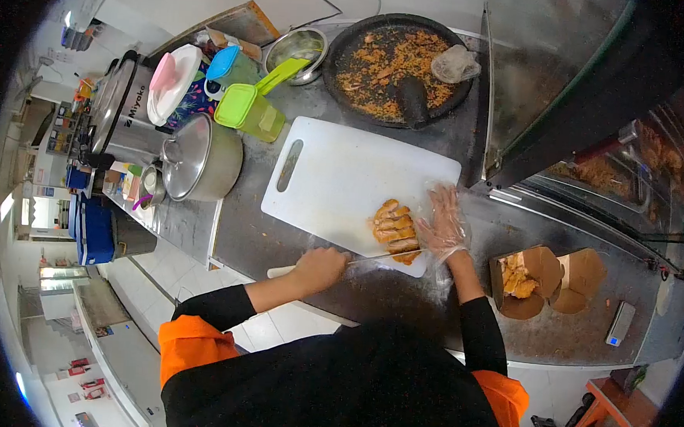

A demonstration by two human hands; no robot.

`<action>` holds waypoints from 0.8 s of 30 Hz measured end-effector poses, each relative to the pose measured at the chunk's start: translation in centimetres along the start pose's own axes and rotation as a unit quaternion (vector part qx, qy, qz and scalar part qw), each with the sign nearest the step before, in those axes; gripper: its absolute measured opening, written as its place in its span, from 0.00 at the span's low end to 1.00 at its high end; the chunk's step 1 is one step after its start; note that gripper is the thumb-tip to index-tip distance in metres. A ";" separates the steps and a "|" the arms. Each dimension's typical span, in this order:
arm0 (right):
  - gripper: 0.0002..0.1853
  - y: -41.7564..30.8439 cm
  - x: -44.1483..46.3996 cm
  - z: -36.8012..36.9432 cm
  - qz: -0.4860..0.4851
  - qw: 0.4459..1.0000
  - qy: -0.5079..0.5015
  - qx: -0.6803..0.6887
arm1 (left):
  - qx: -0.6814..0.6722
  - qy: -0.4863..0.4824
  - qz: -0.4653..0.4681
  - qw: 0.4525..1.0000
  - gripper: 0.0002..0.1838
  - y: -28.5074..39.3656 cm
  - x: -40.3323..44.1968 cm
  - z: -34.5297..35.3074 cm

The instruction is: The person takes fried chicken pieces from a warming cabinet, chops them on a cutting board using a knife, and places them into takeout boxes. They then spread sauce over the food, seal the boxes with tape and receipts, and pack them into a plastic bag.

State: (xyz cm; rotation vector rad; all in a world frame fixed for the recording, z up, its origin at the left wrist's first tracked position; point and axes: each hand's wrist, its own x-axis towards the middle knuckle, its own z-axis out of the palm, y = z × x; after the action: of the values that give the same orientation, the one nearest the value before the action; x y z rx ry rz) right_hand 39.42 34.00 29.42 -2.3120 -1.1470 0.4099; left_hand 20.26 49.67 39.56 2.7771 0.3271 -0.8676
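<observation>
My left hand (320, 270), bare and closed, grips a knife by its pale handle (280, 272). The thin blade (378, 257) reaches right, over the lower end of some sliced, browned meat (392, 225). The slices lie at the lower right of a white cutting board (344, 175). Beside them, at the board's right edge, is my right hand (442, 223) in a clear plastic glove, its fingers stretched out and the blade's tip close to its palm side. Whether the glove touches the meat is hard to tell.
An open cardboard box (541, 278) with food pieces stands right, near a small device (620, 323). Behind the board are a dark mortar (341, 78) and metal bowls (296, 49). Left stand a green container (247, 108), lidded pot (221, 161) and cooker (134, 121). A glass case (551, 70) borders the right.
</observation>
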 end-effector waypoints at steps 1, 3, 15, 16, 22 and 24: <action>0.34 0.1 0.2 -0.2 0.003 1.000 -0.001 0.003 | -0.009 -0.005 0.000 1.000 0.08 -0.4 0.9 1.1; 0.35 0.0 0.1 -1.1 0.001 0.998 -0.010 -0.057 | -0.022 -0.018 0.002 1.000 0.08 0.0 1.8 2.2; 0.35 1.3 0.2 -2.6 -0.062 0.993 0.056 0.087 | -0.111 0.101 0.033 0.988 0.13 0.0 1.1 2.9; 0.35 0.6 0.2 -3.2 -0.070 0.992 0.061 0.082 | -0.179 0.110 0.050 0.976 0.13 -1.2 -0.3 3.2; 0.49 -8.6 0.3 -8.5 -0.421 0.890 -0.094 -0.150 | -0.418 0.208 -0.136 0.874 0.16 -5.0 -10.0 6.7; 0.50 -8.3 1.5 -7.2 -0.466 0.832 -0.198 -0.227 | -0.489 0.210 -0.209 0.821 0.16 -5.3 -12.0 8.9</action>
State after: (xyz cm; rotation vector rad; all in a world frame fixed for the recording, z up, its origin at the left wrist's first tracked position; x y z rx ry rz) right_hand 38.43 37.07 39.98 -1.6947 -2.6108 0.2398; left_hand 4.48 50.55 38.64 1.8688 1.1176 -0.0283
